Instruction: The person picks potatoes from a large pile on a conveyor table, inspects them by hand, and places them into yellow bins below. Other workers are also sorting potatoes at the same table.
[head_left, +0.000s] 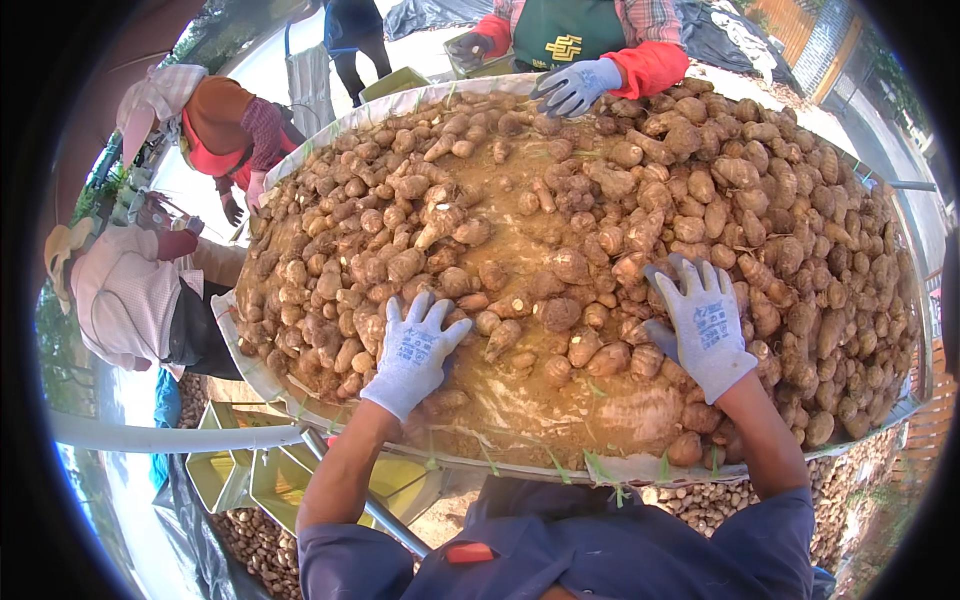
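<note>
Brown taro corms (780, 195) lie heaped over a large table covered with a soil-stained cloth (525, 420). My left hand (417, 352), in a light grey work glove with a darker palm, rests palm down at the near edge of the left-hand spread of corms, fingers apart; what lies under its palm is hidden. My right hand (699, 326), gloved alike, lies spread on the near side of the taller right-hand heap, its fingertips on corms. Between my hands several loose corms (585, 349) lie on the cloth, some with pale cut ends.
Across the table a co-worker's gloved hand (577, 86) hovers over the far corms. Two more co-workers stand at the left end. Yellow-green plastic crates (277, 480) stand below the near left edge, beside a metal pole (397, 525). More corms (259, 547) lie on the ground.
</note>
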